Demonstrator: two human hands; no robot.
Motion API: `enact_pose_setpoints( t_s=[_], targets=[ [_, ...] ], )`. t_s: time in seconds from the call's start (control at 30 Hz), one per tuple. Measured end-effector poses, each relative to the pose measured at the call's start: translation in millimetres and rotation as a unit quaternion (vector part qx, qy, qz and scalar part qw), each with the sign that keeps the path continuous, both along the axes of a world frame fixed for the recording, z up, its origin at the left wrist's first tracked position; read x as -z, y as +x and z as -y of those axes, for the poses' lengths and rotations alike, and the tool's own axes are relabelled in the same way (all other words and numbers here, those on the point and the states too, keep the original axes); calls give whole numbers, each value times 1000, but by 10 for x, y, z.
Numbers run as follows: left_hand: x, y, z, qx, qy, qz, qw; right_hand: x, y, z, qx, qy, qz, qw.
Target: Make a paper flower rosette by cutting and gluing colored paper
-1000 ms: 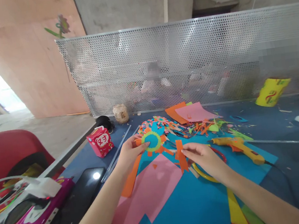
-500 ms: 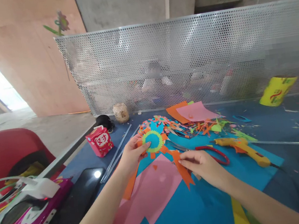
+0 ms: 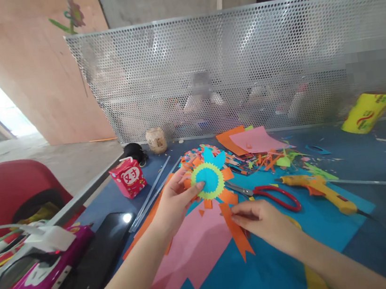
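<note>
A paper flower (image 3: 207, 180) has a blue centre, a jagged yellow-green ring, orange tabs around it and blue petals on top. My left hand (image 3: 177, 198) pinches its left side, thumb on the front. Below the flower's lower right, my right hand (image 3: 255, 217) grips an orange ribbon strip (image 3: 239, 238) with a notched end, near its upper part. Whether the strip is joined to the flower cannot be told. Red-handled scissors (image 3: 278, 195) lie just beyond my right hand, on blue paper (image 3: 219, 288). Pink paper (image 3: 199, 248) lies below the flower.
A yellow glue gun (image 3: 322, 191) lies right of the scissors. Paper scraps (image 3: 269, 160) are heaped behind. At left are a red carton (image 3: 128, 177), a black phone (image 3: 88, 267) and a purple power strip (image 3: 53, 272). A perforated metal screen (image 3: 169, 71) borders the table.
The flower in my left hand has come slightly right and now faces the camera more squarely. The orange strip hangs a little lower. The whole view has shifted a little.
</note>
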State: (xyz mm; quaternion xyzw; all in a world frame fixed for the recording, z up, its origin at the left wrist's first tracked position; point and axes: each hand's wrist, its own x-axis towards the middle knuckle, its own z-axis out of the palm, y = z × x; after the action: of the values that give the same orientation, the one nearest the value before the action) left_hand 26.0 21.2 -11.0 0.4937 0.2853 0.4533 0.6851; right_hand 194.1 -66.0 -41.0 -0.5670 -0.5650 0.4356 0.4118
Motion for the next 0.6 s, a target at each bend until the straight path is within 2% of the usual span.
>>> enact_pose_setpoints(
  t_s=[0.3,0.6],
  targets=[
    [27,76,122,0,89,-55,994,-47,-15,29,29,-2,-14,999],
    [1,110,167,-4,146,-53,988,-89,-42,30,39,-28,-18,999]
  ],
)
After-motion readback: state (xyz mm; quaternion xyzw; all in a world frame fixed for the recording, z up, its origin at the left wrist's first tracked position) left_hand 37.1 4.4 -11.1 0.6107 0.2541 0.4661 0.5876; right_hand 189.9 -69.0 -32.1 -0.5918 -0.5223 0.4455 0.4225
